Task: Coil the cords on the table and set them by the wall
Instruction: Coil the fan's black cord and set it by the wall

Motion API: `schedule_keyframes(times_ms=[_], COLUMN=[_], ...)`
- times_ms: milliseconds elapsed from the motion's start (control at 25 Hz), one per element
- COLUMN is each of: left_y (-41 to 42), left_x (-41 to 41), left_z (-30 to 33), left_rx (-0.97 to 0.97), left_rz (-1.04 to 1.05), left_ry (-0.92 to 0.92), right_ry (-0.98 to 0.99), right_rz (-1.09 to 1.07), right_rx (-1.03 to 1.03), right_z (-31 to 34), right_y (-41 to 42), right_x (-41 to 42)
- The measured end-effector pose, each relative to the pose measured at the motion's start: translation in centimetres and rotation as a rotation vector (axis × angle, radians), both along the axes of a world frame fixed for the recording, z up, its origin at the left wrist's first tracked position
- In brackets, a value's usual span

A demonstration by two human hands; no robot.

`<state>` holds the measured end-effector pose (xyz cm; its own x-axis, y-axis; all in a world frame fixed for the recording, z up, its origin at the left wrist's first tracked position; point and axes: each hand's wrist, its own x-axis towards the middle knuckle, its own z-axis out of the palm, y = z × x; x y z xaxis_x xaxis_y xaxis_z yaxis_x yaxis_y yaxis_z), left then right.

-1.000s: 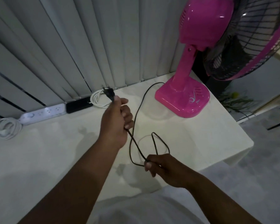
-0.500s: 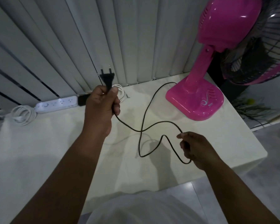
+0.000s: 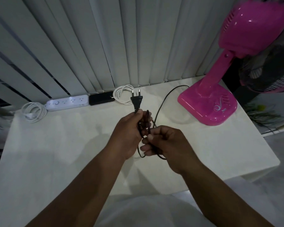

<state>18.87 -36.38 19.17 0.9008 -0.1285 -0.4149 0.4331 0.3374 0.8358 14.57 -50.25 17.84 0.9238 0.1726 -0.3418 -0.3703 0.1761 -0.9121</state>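
Both hands have come together: the left hand [image 3: 128, 135] grips the black cord [image 3: 161, 104] below its plug [image 3: 137, 99], the right hand [image 3: 167, 145] pinching a loop against it. Two white cords [image 3: 123, 94] already lie coiled along the counter's [image 3: 56, 145] back edge; this one is partly coiled.

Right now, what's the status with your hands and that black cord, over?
Left hand grip shut on black cord, plug up. Right hand feeding a loop. Cord runs toward pink fan. Two white coils at wall. Nothing blocking.
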Motion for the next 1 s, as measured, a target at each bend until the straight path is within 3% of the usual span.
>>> schedule_keyframes(times_ms=[280,480,680,840,1000], left_y=[3.2,5.2,7.9,9.6,11.5], left_x=[-0.1,0.5,1.5,1.7,2.2], left_z=[0.9,1.9,3.0,3.7,3.8], left_rx=[-0.080,-0.339,-0.354,-0.480,-0.329], left_rz=[-0.036,-0.035,0.020,-0.039,-0.085], left_ry=[0.007,0.055,-0.025,-0.044,-0.078], right_ry=[-0.161,-0.505,-0.479,-0.340,-0.188], right_rz=[0.013,0.330,0.348,0.345,0.298], right_rx=[-0.481,-0.716,-0.694,-0.804,-0.899], right_z=[0.3,-1.5,-4.6,-7.3,-8.9], right_y=[3.2,3.2,0.8,-2.3,-5.3], right_x=[-0.1,-1.8,-3.7,-4.1,-4.3])
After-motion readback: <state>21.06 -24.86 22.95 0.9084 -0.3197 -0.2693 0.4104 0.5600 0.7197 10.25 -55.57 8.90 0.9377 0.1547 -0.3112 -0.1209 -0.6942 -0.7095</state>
